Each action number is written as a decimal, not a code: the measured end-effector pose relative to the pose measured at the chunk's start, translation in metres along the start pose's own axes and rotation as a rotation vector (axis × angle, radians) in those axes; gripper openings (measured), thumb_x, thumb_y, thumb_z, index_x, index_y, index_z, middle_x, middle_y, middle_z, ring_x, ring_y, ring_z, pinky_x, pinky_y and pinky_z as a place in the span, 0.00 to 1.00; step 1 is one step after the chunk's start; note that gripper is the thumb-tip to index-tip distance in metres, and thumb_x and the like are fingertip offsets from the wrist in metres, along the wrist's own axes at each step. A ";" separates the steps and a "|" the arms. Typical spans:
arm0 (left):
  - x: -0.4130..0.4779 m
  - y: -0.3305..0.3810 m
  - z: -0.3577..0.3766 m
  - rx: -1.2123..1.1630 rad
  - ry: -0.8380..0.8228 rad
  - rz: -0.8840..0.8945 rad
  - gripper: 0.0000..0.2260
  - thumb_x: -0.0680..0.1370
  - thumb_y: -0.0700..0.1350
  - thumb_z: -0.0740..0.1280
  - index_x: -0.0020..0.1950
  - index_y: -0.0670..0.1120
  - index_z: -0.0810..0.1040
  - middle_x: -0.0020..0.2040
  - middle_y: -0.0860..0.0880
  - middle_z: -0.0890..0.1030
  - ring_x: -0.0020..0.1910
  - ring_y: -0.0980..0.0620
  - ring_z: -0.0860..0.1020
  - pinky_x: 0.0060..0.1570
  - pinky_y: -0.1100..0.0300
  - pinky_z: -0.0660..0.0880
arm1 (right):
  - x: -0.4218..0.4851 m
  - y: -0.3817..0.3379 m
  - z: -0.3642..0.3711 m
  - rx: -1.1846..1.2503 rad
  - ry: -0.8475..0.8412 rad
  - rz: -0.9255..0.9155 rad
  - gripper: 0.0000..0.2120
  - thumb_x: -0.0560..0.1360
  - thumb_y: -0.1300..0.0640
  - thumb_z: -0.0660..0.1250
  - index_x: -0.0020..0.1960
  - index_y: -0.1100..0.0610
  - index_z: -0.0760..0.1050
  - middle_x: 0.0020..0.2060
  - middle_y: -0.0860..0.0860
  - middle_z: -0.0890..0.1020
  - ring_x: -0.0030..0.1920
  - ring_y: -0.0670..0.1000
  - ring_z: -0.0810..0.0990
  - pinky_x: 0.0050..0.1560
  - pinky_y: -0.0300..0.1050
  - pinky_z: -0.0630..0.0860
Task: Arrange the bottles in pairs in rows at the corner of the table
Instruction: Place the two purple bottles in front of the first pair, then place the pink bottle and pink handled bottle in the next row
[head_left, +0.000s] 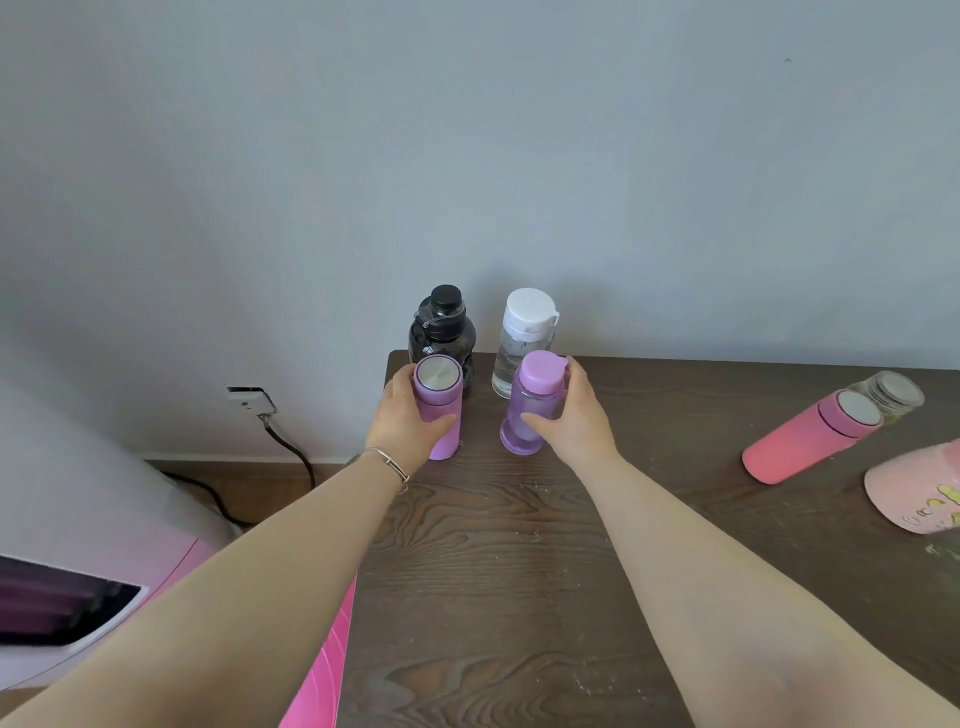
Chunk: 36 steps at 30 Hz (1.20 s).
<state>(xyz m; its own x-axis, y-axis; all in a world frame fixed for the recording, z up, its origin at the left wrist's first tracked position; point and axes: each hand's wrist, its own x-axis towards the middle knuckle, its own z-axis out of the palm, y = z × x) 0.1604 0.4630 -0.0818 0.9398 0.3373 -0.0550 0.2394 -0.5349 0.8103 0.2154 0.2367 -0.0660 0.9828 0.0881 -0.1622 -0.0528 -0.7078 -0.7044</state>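
At the far left corner of the dark wooden table (519, 571) stand a black bottle (442, 332) and a clear bottle with a white cap (523, 338), side by side against the wall. In front of them stand two purple bottles. My left hand (402, 421) grips the opaque purple flask with a steel lid (440, 400), which stands before the black bottle. My right hand (574, 415) holds the translucent purple bottle with a purple cap (532, 400), which stands before the clear one. Both purple bottles are upright on the table.
Toward the right edge stand a pink flask with a steel lid (810, 436), a clear glass jar (891, 395) behind it, and a pale pink container (914, 488). Left of the table are a wall socket with a black cable (249, 400) and a pink-and-white appliance (104, 571).
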 end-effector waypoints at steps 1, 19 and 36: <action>-0.001 -0.002 0.000 0.063 -0.015 -0.018 0.37 0.70 0.45 0.76 0.74 0.44 0.61 0.68 0.44 0.70 0.66 0.45 0.70 0.61 0.55 0.69 | -0.002 0.002 -0.002 -0.042 -0.013 0.001 0.50 0.77 0.55 0.82 0.88 0.54 0.53 0.84 0.53 0.67 0.81 0.59 0.71 0.76 0.59 0.76; -0.103 0.034 0.027 1.066 -0.084 0.151 0.39 0.77 0.61 0.62 0.78 0.43 0.48 0.78 0.42 0.54 0.76 0.42 0.55 0.71 0.49 0.59 | -0.065 0.062 -0.070 -0.718 -0.081 -0.246 0.35 0.87 0.45 0.67 0.87 0.57 0.57 0.89 0.54 0.56 0.89 0.57 0.54 0.90 0.56 0.53; -0.229 0.180 0.200 1.062 -0.024 0.215 0.38 0.78 0.61 0.61 0.79 0.44 0.49 0.79 0.42 0.53 0.78 0.43 0.53 0.73 0.46 0.55 | -0.156 0.219 -0.235 -0.692 -0.004 -0.274 0.35 0.87 0.45 0.67 0.87 0.56 0.58 0.86 0.54 0.63 0.88 0.57 0.58 0.89 0.54 0.55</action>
<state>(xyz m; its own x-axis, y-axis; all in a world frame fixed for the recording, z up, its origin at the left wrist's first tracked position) 0.0371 0.1344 -0.0407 0.9890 0.1474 0.0074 0.1473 -0.9824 -0.1144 0.0916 -0.0970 -0.0329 0.9440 0.3266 -0.0470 0.3189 -0.9397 -0.1238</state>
